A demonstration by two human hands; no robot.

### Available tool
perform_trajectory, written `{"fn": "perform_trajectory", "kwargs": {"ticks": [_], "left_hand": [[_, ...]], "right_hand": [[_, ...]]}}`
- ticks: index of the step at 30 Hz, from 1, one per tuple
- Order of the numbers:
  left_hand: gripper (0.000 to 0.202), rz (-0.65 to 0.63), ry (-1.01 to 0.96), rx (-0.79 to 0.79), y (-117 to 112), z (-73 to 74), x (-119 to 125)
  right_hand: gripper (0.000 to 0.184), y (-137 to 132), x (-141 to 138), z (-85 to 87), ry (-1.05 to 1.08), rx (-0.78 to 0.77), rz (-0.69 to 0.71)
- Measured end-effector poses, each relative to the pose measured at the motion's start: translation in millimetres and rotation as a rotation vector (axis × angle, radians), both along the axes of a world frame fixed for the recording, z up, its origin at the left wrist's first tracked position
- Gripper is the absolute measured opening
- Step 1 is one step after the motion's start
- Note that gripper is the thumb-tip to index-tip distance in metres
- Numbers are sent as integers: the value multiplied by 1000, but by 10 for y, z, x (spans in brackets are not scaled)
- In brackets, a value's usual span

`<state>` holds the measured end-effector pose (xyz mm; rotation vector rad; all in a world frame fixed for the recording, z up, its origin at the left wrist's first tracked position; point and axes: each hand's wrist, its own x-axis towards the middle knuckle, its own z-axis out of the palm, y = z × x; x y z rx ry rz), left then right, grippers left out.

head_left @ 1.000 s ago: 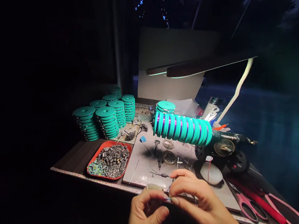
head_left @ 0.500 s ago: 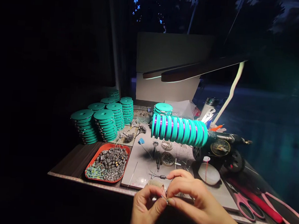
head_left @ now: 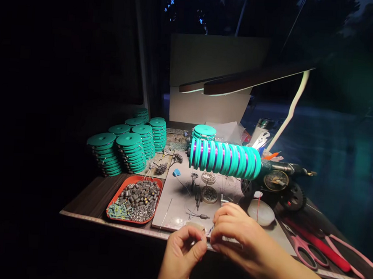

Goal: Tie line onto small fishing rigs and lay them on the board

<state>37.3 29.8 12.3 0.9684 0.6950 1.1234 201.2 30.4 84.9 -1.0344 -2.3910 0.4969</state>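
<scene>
At the table's front edge my left hand (head_left: 184, 255) is closed, thumb and forefinger pinched together; anything between them is too small to make out. Just right of it, slightly apart, my right hand (head_left: 242, 235) is closed too, its fingertips curled and what they hold hidden. A thin, dark bluish strand (head_left: 211, 229) shows by the right fingertips. Beyond the hands a small dark weight (head_left: 204, 216) with thin wires lies on the pale board (head_left: 172, 214). Behind it, teal foam line spools (head_left: 225, 159) with purple line sit in a row on a winding machine (head_left: 275, 178).
Left stands a red tray (head_left: 109, 206) of grey sinkers, green tubes and metal bits, with stacked teal spools (head_left: 129, 153) behind. Small round dishes (head_left: 209, 194) hold tiny parts. Right are a white bowl (head_left: 261, 212), pink scissors (head_left: 306, 250) and pink-handled pliers (head_left: 350, 254). A lamp (head_left: 259, 83) overhangs.
My hands were touching at the fingertips; now they are slightly apart. The right hand has risen a little. The view has shifted slightly.
</scene>
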Motion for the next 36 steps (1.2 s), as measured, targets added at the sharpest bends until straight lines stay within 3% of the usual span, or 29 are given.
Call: {"fn": "perform_trajectory", "kwargs": {"ticks": [8,13,21,36], "left_hand": [[19,-235,-50,-157,51,134,-108],[20,-313,-49,-200,89,161,-120],[21,-304,37,-198,95,207,-119],[26,-285,56,-246,134,196,-94]], "right_hand": [[14,-17,-74,61,-51,11,35],[18,-26,-103,-7,-112,71,16],[17,-47,-113,-154,-126,153,-69],[16,-58,-106,-191,-121,165,-80]]}}
